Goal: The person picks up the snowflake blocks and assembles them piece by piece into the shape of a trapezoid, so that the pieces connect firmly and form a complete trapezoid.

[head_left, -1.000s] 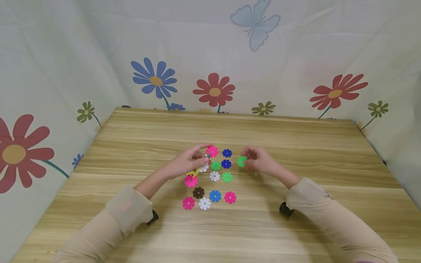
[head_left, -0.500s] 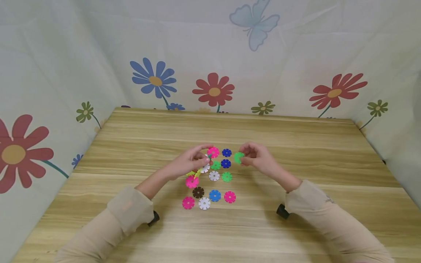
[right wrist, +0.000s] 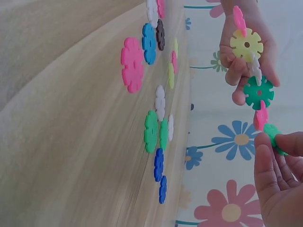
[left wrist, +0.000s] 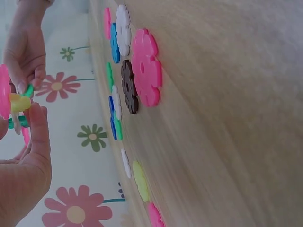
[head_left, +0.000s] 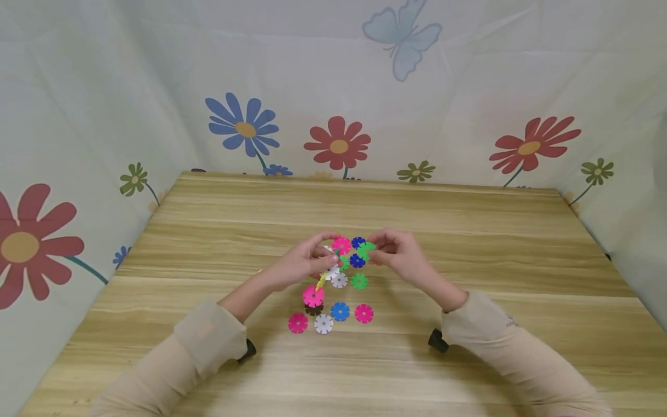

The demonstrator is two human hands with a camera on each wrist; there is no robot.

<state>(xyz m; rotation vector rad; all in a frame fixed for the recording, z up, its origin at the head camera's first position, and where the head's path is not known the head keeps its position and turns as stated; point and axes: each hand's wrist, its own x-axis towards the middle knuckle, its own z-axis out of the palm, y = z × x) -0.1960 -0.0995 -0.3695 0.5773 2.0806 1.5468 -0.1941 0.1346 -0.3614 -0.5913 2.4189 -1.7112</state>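
My left hand (head_left: pixel 304 259) holds a chain of notched plastic discs above the table. In the right wrist view, the chain runs from a pink disc (right wrist: pixel 240 22) through a yellow disc (right wrist: pixel 239 47), a white disc (right wrist: pixel 256 71) and a dark green disc (right wrist: pixel 252 98) to another pink disc (right wrist: pixel 261 117). Between thumb and fingers, my right hand (head_left: pixel 403 252) pinches a light green disc (head_left: pixel 366 251). A small gap separates it from the chain's far pink disc (head_left: pixel 341 245) in the head view; whether they touch is unclear from the right wrist view.
Loose discs lie flat on the wooden table (head_left: pixel 469 231) below the hands, among them a blue disc (head_left: pixel 340 307), a white disc (head_left: pixel 323 330), a pink disc (head_left: pixel 363 308) and a dark blue disc (head_left: pixel 356 266). Behind the table hangs a flowered cloth (head_left: pixel 292 69).
My right hand has moved left with the light green disc, closer to the chain. My left hand has shifted slightly right, and the chain's near pink disc now hangs over the brown disc.
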